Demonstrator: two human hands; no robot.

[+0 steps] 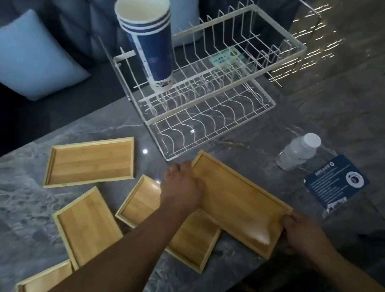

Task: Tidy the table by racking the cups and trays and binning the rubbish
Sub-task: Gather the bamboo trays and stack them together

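Observation:
A long bamboo tray (239, 201) lies slantwise on the grey marble table, partly over another tray (193, 240). My left hand (181, 185) grips its far left corner and my right hand (297, 232) grips its near right end. More bamboo trays lie around: one flat at the left (89, 162), one tilted (88, 226), a small one (139, 201) under my left arm, one at the near left edge (42, 283). A stack of blue paper cups (149, 39) stands in the left end of the white wire rack (215, 85).
A clear plastic bottle (298, 151) lies right of the trays, next to a clear bag with a blue card (335, 183). A sofa with a light blue cushion (20, 56) runs behind the table. The table's near edge is close to my arms.

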